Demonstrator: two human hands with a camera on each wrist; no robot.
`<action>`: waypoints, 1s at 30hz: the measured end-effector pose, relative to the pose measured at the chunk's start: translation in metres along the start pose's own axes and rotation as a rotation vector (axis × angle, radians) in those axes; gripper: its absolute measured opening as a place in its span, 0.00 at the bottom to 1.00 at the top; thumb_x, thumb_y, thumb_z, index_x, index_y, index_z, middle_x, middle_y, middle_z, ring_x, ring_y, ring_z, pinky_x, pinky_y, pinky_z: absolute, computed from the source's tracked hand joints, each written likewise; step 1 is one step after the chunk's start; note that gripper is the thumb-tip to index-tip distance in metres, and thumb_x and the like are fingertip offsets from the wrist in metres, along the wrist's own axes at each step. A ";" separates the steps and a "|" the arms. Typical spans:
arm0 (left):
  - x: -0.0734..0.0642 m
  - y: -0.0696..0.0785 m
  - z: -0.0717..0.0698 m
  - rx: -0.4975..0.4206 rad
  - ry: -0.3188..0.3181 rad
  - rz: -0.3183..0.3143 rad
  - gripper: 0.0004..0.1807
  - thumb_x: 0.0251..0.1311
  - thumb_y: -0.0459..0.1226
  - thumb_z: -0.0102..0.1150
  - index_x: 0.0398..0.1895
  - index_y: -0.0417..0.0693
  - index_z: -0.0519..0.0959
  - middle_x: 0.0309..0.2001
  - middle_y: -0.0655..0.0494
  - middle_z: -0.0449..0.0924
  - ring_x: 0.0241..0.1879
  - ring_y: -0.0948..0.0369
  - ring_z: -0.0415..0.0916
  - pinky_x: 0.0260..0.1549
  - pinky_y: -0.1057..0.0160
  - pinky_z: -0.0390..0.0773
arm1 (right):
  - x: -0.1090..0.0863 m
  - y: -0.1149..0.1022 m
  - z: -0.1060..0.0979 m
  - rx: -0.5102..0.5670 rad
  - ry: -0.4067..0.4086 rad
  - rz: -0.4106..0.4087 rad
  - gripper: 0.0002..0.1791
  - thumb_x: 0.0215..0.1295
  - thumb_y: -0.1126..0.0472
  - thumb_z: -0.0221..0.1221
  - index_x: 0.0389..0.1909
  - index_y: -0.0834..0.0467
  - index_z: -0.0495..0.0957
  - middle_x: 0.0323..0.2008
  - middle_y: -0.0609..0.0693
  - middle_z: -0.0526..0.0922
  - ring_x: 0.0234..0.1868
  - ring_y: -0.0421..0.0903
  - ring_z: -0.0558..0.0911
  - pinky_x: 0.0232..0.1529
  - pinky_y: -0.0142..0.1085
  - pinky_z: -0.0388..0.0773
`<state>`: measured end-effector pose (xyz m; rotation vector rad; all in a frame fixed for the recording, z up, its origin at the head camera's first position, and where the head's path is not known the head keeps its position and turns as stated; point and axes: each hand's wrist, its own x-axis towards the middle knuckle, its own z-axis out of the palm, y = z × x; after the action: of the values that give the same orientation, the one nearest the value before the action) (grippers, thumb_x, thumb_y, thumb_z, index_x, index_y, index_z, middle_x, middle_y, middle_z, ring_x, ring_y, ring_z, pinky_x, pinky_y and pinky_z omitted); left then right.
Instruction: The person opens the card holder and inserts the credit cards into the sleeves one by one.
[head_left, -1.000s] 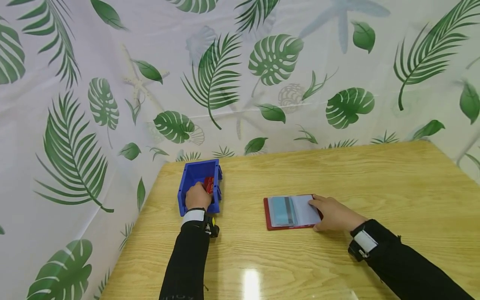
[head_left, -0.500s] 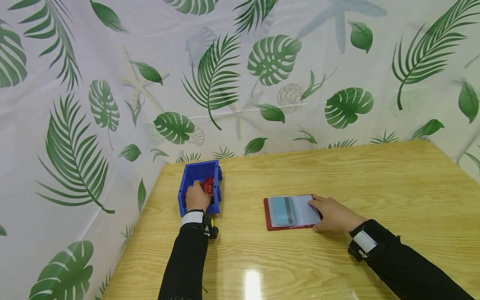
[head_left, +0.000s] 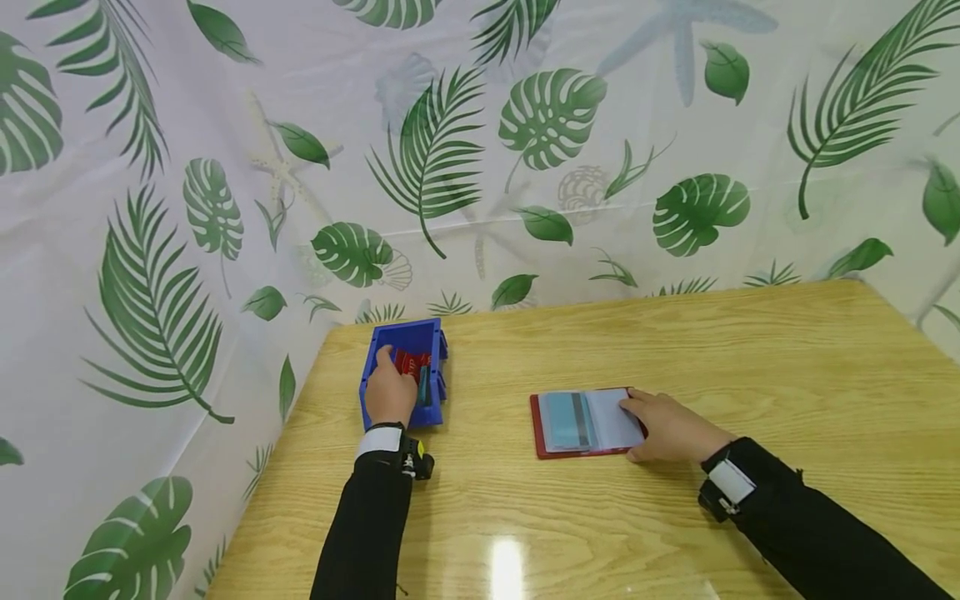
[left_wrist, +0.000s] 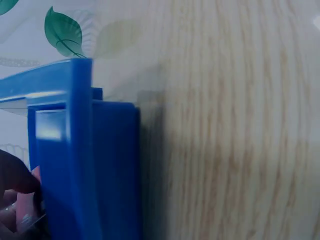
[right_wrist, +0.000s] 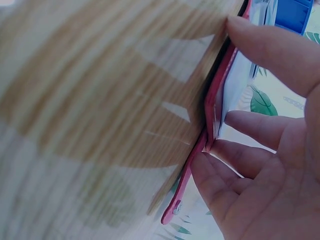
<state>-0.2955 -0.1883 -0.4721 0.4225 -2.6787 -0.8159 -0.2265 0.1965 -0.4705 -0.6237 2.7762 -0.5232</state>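
My left hand (head_left: 390, 393) reaches into a blue plastic bin (head_left: 438, 392) at the left, over red cards (head_left: 408, 363) and a teal card (head_left: 424, 385). The bin wall hides most of its fingers in the left wrist view, where a pinkish strip (left_wrist: 26, 207) shows beside the fingertips; I cannot tell whether they grip it. An open red card holder (head_left: 537, 429) lies flat, clear sleeves showing, a light blue card (head_left: 561, 421) in its left side. My right hand (head_left: 667, 427) holds its right edge, thumb at the near edge, fingers by the page and strap (right_wrist: 176, 207).
Both things rest on a wood-grain table (head_left: 480, 492), the card holder to the right of the bin. A white cloth with green leaves (head_left: 551, 117) hangs behind the table and along its left side.
My left hand has shifted and turned inside the bin, uncovering more red cards and the teal card. The right hand and the card holder stay where they were.
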 end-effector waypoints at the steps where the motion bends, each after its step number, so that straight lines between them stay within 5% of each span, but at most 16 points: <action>1: 0.000 0.002 -0.002 -0.015 0.017 0.004 0.32 0.60 0.29 0.55 0.69 0.42 0.63 0.30 0.38 0.81 0.25 0.44 0.78 0.23 0.49 0.73 | 0.000 0.000 0.000 0.000 0.000 0.001 0.43 0.48 0.55 0.74 0.62 0.73 0.68 0.65 0.75 0.63 0.62 0.74 0.65 0.61 0.62 0.62; 7: -0.007 0.023 -0.015 -0.193 0.105 0.081 0.36 0.60 0.30 0.57 0.73 0.47 0.58 0.54 0.39 0.78 0.46 0.44 0.79 0.43 0.46 0.78 | 0.000 0.002 -0.002 -0.016 -0.001 0.013 0.43 0.48 0.54 0.74 0.61 0.73 0.69 0.64 0.75 0.64 0.61 0.74 0.67 0.60 0.62 0.63; 14: -0.027 0.065 -0.020 -0.345 0.127 0.265 0.25 0.60 0.29 0.56 0.62 0.42 0.71 0.49 0.41 0.80 0.46 0.46 0.79 0.41 0.48 0.79 | 0.003 0.000 -0.004 -0.019 0.005 0.020 0.43 0.48 0.51 0.74 0.60 0.72 0.71 0.63 0.74 0.66 0.61 0.72 0.68 0.59 0.60 0.66; 22: -0.061 0.108 -0.001 -0.460 -0.109 0.298 0.18 0.63 0.33 0.54 0.57 0.44 0.75 0.41 0.46 0.82 0.34 0.53 0.82 0.26 0.59 0.82 | 0.002 0.002 -0.003 -0.012 0.035 -0.018 0.37 0.51 0.52 0.73 0.60 0.65 0.75 0.62 0.74 0.67 0.61 0.71 0.69 0.58 0.59 0.68; 30: -0.091 0.125 0.040 -0.454 -0.293 0.232 0.13 0.61 0.34 0.59 0.48 0.41 0.79 0.34 0.50 0.84 0.31 0.60 0.82 0.26 0.66 0.79 | 0.001 0.000 -0.006 -0.053 0.030 -0.014 0.34 0.50 0.51 0.73 0.56 0.65 0.79 0.59 0.74 0.70 0.59 0.69 0.71 0.58 0.57 0.69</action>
<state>-0.2511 -0.0366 -0.4499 -0.1240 -2.6046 -1.4536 -0.2295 0.1974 -0.4649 -0.6522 2.8240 -0.4676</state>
